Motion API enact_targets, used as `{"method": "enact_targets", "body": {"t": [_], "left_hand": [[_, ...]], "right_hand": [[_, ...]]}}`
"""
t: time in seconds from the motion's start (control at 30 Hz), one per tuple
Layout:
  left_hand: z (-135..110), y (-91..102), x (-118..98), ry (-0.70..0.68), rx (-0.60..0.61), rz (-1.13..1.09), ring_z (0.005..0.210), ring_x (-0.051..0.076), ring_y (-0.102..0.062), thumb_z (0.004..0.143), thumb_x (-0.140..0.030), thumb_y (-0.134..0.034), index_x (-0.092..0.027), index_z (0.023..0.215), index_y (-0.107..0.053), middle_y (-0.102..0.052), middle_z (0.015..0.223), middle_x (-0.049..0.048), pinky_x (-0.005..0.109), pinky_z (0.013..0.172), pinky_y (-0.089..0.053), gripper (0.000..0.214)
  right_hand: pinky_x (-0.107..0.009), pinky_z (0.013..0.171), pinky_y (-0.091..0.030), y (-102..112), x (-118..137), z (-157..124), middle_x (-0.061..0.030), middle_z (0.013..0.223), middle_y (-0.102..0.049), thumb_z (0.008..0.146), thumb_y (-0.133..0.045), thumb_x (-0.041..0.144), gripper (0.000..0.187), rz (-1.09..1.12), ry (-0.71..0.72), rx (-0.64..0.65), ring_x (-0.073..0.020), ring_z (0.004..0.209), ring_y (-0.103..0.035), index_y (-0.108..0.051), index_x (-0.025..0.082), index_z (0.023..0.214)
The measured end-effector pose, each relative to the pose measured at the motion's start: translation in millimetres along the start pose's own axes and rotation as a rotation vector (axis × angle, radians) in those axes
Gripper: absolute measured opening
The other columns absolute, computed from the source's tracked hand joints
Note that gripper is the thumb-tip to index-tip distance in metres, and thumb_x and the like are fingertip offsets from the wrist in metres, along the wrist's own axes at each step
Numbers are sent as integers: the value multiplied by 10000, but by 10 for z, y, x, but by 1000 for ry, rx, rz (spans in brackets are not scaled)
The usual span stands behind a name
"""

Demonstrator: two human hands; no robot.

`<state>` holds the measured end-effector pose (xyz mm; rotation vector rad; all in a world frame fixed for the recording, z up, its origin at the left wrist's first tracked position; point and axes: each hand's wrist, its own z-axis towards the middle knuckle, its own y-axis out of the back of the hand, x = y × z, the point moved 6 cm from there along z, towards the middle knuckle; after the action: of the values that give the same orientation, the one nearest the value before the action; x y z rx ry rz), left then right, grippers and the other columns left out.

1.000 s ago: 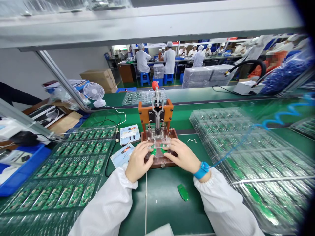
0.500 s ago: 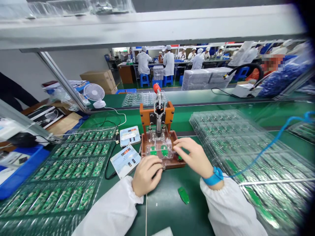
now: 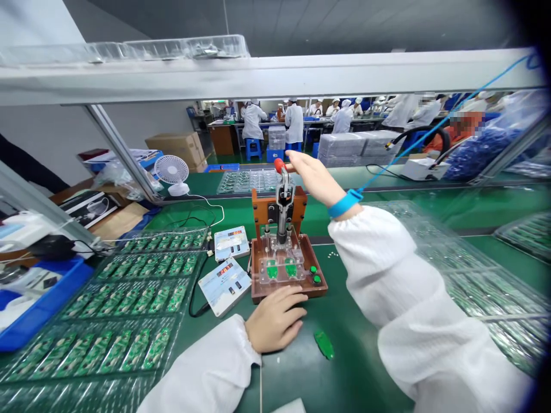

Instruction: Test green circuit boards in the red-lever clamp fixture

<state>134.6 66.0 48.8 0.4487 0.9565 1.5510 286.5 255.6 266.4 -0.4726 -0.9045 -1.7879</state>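
Observation:
A test fixture [image 3: 258,292] with a brown base and an orange upright frame stands in front of me. Two small green circuit boards [image 3: 272,268] sit side by side in its clear plate. My right hand [image 3: 316,176] is raised at the red knob [image 3: 279,166] of the toggle clamp, its fingers outstretched at the knob's right side. At the base's front edge my left hand [image 3: 278,321] lies with fingers loosely spread and nothing visible in them. A loose green board [image 3: 323,344] lies on the bench, right of that hand.
Two blue-white meter boxes [image 3: 224,285] stand left of the fixture. Trays of green boards [image 3: 129,298] cover the bench's left side, and stacked clear trays [image 3: 477,287] the right. A small fan [image 3: 172,170] stands behind. A blue wrist-strap cord [image 3: 424,137] runs up rightward.
My right hand has risen from beside the clear plate to the red knob. My left hand has shifted slightly right along the fixture's front. The camera view has tilted upward.

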Motion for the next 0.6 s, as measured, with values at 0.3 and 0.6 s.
{"method": "enact_targets", "body": {"t": [0.3, 0.6], "left_hand": [[7, 3, 0, 10, -5, -5, 1324, 260, -584, 965, -176, -550, -160, 1058, -682, -716, 1245, 91, 433, 1138, -502, 162], [21, -9, -2, 27, 0, -6, 1324, 251, -579, 978, -179, -541, -172, 1060, -680, -720, 1223, 92, 443, 1142, -495, 161]], "right_hand": [[-391, 943, -627, 42, 1104, -560, -16, 1116, -690, 1103, -415, 493, 407, -64, 331, -124, -186, 1003, -722, -632, 224, 1319], [-407, 1118, -568, -78, 1157, -1425, 23, 1389, -664, 1076, -482, 156, 473, -202, 411, -91, -231, 1257, -660, -520, 359, 1502]]}}
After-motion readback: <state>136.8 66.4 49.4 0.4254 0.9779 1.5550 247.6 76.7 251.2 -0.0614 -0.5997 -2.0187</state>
